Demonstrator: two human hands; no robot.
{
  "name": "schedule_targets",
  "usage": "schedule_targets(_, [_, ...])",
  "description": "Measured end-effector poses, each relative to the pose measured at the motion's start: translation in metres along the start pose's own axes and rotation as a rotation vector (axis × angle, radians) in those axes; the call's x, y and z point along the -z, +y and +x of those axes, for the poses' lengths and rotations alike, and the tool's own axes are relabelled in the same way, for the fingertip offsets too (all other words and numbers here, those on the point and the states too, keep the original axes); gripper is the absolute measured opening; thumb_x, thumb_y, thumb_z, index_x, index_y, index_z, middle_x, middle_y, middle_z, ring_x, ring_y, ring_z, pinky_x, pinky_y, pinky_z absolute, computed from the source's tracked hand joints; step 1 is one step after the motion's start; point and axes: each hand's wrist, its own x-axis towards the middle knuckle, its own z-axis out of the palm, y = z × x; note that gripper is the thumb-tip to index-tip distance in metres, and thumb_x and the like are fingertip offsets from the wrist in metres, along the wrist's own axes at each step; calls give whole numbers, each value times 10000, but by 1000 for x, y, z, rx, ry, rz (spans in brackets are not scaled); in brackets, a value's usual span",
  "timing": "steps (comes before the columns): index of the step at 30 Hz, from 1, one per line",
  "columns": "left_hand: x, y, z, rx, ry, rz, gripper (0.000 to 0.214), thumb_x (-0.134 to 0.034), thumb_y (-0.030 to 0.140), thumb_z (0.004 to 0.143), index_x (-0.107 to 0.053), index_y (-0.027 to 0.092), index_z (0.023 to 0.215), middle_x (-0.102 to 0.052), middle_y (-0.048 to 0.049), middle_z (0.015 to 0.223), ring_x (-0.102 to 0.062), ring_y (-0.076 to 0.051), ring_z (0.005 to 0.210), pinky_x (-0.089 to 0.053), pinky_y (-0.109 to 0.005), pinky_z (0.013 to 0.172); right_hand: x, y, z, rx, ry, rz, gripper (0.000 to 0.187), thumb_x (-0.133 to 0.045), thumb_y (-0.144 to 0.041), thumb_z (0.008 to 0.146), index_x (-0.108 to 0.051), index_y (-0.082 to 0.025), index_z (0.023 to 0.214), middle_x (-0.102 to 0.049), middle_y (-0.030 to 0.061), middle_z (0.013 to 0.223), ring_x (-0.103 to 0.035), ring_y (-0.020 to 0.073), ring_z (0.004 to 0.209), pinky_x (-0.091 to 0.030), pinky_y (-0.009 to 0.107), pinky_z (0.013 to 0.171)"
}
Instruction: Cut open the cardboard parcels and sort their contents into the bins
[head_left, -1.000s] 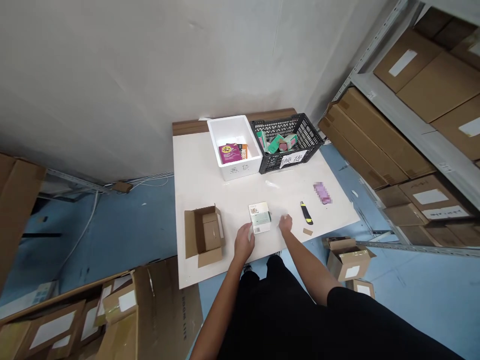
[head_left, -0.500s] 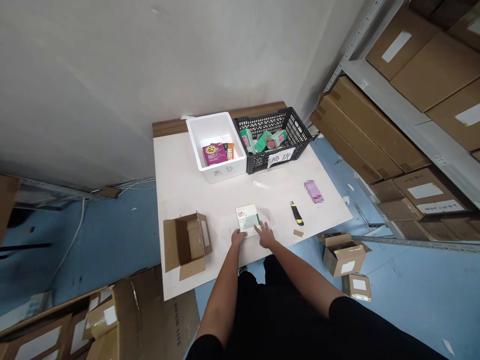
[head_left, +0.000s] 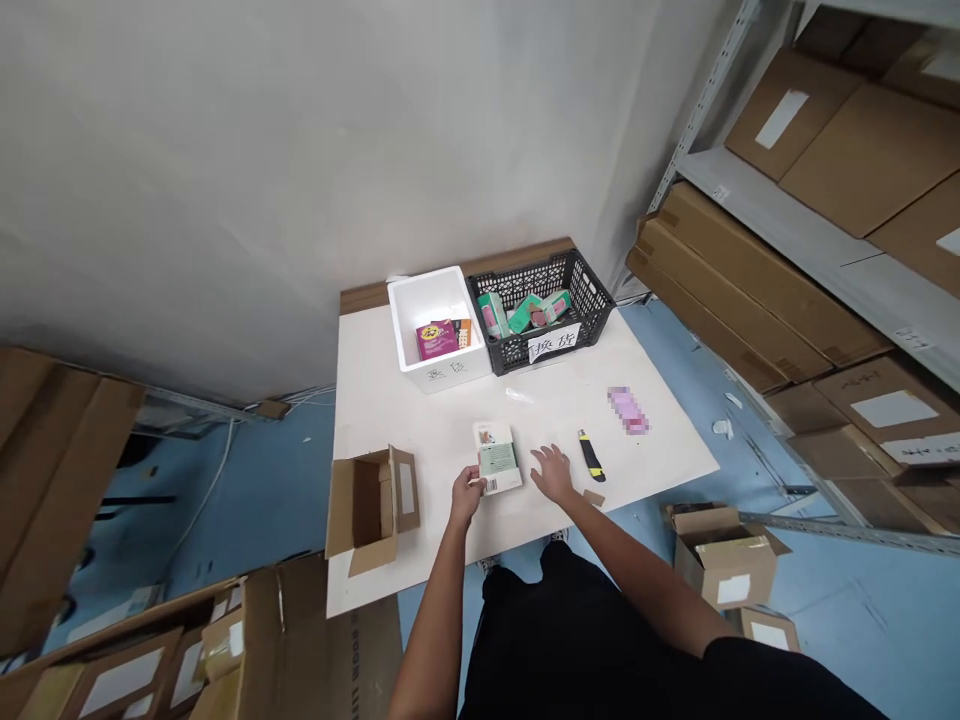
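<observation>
A small white and green box (head_left: 499,457) with a barcode lies near the middle of the white table (head_left: 442,430). My left hand (head_left: 468,492) is closed on its lower left corner. To the right of the box, my right hand (head_left: 552,470) has its fingers spread low over the tabletop and holds nothing. Just beyond that hand lies a black and yellow utility knife (head_left: 591,456). A small brown cardboard piece (head_left: 594,498) is near my right wrist. On the left of the table stands an open cardboard box (head_left: 375,508), its flaps folded out.
At the back stand a white foam bin (head_left: 450,374) with purple and orange packs and a black plastic crate (head_left: 517,352) with several green boxes. A pixelated pink item (head_left: 628,410) lies on the right. Shelves of cartons (head_left: 817,290) flank the right side.
My right hand has moved off the small box to the right, with fingers spread. My left hand keeps hold of the box's corner. The camera view has shifted slightly.
</observation>
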Motion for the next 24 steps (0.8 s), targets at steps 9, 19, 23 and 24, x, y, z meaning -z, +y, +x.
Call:
schedule_targets(9, [21, 93, -47, -254, -182, -222, 868, -816, 516, 744, -500, 241, 1505, -739, -112, 1169, -737, -249, 998, -594, -372, 835, 120, -42, 0, 211, -198, 1106, 576, -892, -458, 686, -676, -223, 1166, -760, 33, 939, -736, 241, 922, -605, 407, 844])
schedule_targets(19, [33, 152, -51, -618, 194, 4, 524, -741, 414, 843, -708, 267, 1345, -669, -115, 1382, -683, -257, 1198, -579, -412, 986, 158, -113, -26, 443, -128, 1116, 491, -839, -507, 736, -544, -289, 1062, -764, 51, 1133, -750, 260, 951, -611, 393, 752])
schedule_targets(23, [11, 170, -58, -715, -15, -93, 559, -728, 463, 868, -695, 245, 1382, -670, -113, 1440, -680, -266, 1248, -541, -432, 1081, 147, -147, -35, 644, -16, 961, 422, -792, -469, 798, -638, -293, 1149, -711, 84, 1299, -678, 294, 1226, -557, 487, 1011])
schedule_targets(24, [8, 173, -60, -712, -50, -140, 609, -750, 471, 850, -677, 236, 1407, -667, -113, 1451, -675, -275, 1262, -526, -443, 1104, 143, -153, -37, 693, -16, 908, 423, -767, -459, 827, -656, -300, 1202, -689, 87, 1351, -629, 294, 1310, -521, 497, 1073])
